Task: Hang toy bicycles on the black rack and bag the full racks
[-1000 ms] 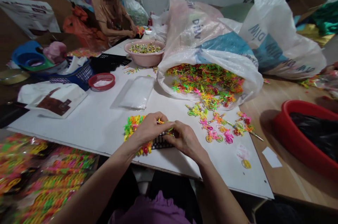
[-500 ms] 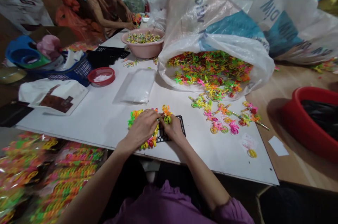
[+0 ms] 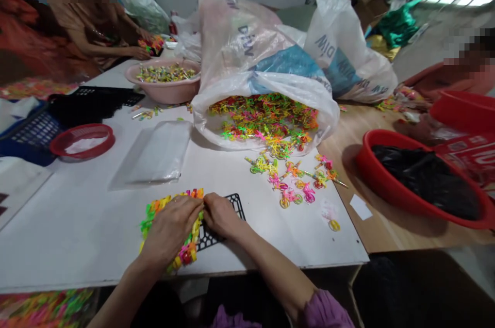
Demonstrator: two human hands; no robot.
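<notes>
- our left hand [image 3: 170, 232] lies on neon toys [image 3: 155, 209] over a black grid [image 3: 236, 205], grip apart.
- our right hand [image 3: 220, 217] pinches its grip together beside them.
- we see a white bench [image 3: 77, 225] with plastic sacks [image 3: 270, 49] behind.

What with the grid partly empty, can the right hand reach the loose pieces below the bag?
Probably yes: only bare white board lies between the right hand and the loose pieces.
</notes>
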